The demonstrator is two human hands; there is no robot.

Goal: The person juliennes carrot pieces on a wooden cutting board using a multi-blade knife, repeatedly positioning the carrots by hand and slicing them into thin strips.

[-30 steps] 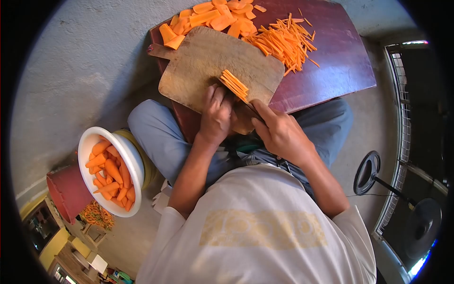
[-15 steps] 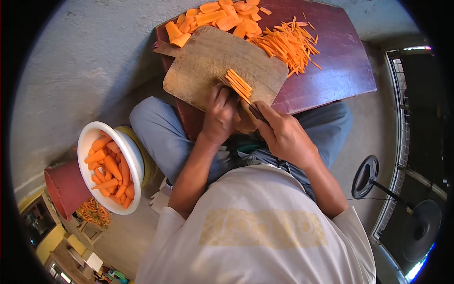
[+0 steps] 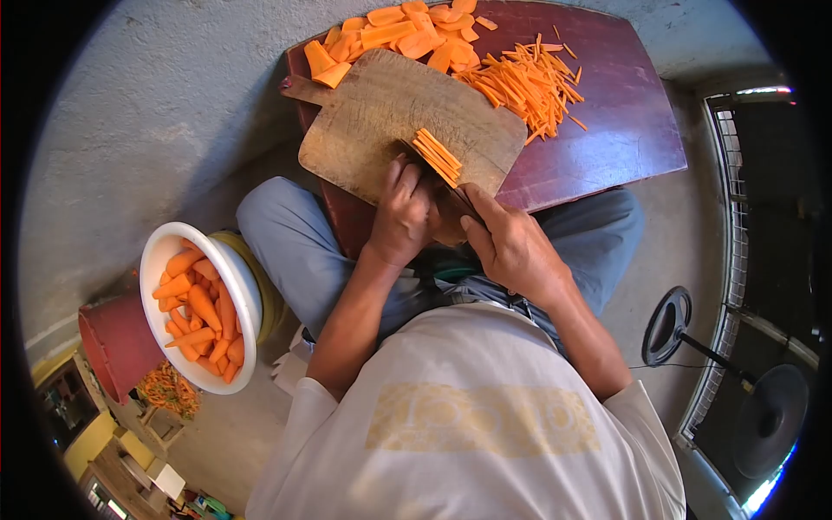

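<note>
My right hand (image 3: 523, 247) grips a knife (image 3: 465, 203) by its handle, near the close edge of a wooden cutting board (image 3: 364, 113). The dark blade slants up and left, between my two hands, and is mostly hidden. Just beyond it lies a small row of cut carrot sticks (image 3: 438, 158) on the board. My left hand (image 3: 405, 212) is closed beside the blade, its fingers curled down at the board. Whatever those fingers press on is out of sight.
Carrot slices (image 3: 412, 36) and a heap of carrot sticks (image 3: 533, 87) lie on the dark red table (image 3: 620, 113) past the board. A white basin (image 3: 252, 303) of carrots stands left, near a red bucket (image 3: 117, 342). At right is a stand with a round base (image 3: 771, 420).
My right hand has shifted slightly with the knife. The left hand stays almost in place, and the row of carrot sticks looks unchanged.
</note>
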